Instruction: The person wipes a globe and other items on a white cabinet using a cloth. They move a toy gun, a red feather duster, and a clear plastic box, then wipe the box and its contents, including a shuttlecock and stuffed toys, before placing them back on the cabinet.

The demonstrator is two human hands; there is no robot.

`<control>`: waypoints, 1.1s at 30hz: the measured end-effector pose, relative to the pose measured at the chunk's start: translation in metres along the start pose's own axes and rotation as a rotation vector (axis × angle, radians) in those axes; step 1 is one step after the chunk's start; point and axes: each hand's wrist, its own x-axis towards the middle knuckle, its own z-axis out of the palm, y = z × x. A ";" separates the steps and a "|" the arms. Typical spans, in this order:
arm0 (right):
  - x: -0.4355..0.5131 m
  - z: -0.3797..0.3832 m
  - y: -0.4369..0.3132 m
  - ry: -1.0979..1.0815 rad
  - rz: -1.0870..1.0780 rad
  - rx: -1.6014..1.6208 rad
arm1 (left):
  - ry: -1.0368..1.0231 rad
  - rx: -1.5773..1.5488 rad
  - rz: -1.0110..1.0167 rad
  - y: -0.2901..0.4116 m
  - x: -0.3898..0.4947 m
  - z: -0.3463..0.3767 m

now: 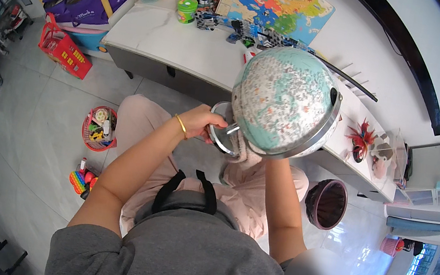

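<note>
A desk globe (280,99) with a metal meridian arc is held tilted in front of me, its round metal base (220,133) towards my left. My left hand (200,122) grips the rim of that base, and a gold bangle circles the wrist. A beige cloth (245,154) lies against the underside of the base and beneath the globe. My right forearm reaches up under the globe; the right hand itself is hidden behind the globe and cloth, so its hold cannot be seen.
A white cabinet (154,36) bears a toy gun (237,28), a green tub (187,10) and a map board (275,6). Below are a lined waste bin (326,204), a red basket of toys (99,128), loose toys (81,180) and a red bag (65,53) on the tiled floor.
</note>
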 end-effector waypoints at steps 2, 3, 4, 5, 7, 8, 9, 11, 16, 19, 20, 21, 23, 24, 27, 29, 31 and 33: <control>-0.002 0.003 0.001 -0.009 -0.013 -0.014 | -0.046 0.045 -0.010 0.000 0.000 -0.005; -0.003 0.005 0.001 -0.009 -0.019 -0.024 | -0.069 0.070 -0.013 0.001 0.000 -0.007; 0.000 0.007 0.001 -0.006 -0.023 -0.029 | -0.123 0.132 -0.043 0.005 0.001 -0.010; 0.002 0.009 0.002 0.002 -0.029 -0.030 | -0.114 0.043 -0.046 0.006 0.002 -0.009; 0.013 0.014 0.002 0.033 -0.043 -0.015 | -0.084 -0.119 -0.036 0.011 0.004 -0.006; 0.017 0.016 0.004 0.054 -0.046 -0.007 | -0.020 -0.245 -0.032 0.012 0.006 -0.003; 0.021 0.020 0.005 0.078 -0.042 0.008 | 0.024 -0.219 0.009 0.011 0.007 0.002; 0.022 0.029 0.012 0.134 -0.041 0.039 | 0.133 -0.170 0.106 0.003 0.008 0.017; 0.001 0.049 0.031 0.227 -0.055 0.076 | 0.452 -0.232 0.406 -0.010 0.016 0.036; -0.003 0.048 0.031 0.209 -0.104 0.063 | 0.412 -0.103 0.353 -0.006 0.015 0.031; -0.002 0.047 0.029 0.195 -0.122 0.054 | 0.355 -0.108 0.318 -0.003 0.014 0.029; -0.001 0.043 0.026 0.165 -0.138 0.036 | 0.298 -0.112 0.259 0.000 0.012 0.026; 0.004 0.036 0.019 0.109 -0.158 0.002 | 0.227 -0.141 0.208 0.003 0.007 0.026; 0.006 0.033 0.016 0.074 -0.164 -0.015 | 0.212 -0.165 0.216 0.004 0.003 0.027; 0.011 0.025 0.009 -0.041 -0.154 -0.081 | 0.143 -0.217 0.219 0.005 -0.004 0.027; 0.014 0.019 0.006 -0.137 -0.107 -0.138 | 0.096 -0.259 0.210 0.005 -0.006 0.023; 0.021 0.015 0.007 -0.252 -0.010 -0.193 | 0.060 -0.239 0.170 0.006 -0.005 0.014; 0.027 0.011 0.011 -0.396 0.134 -0.238 | 0.032 -0.241 0.154 0.007 -0.001 0.005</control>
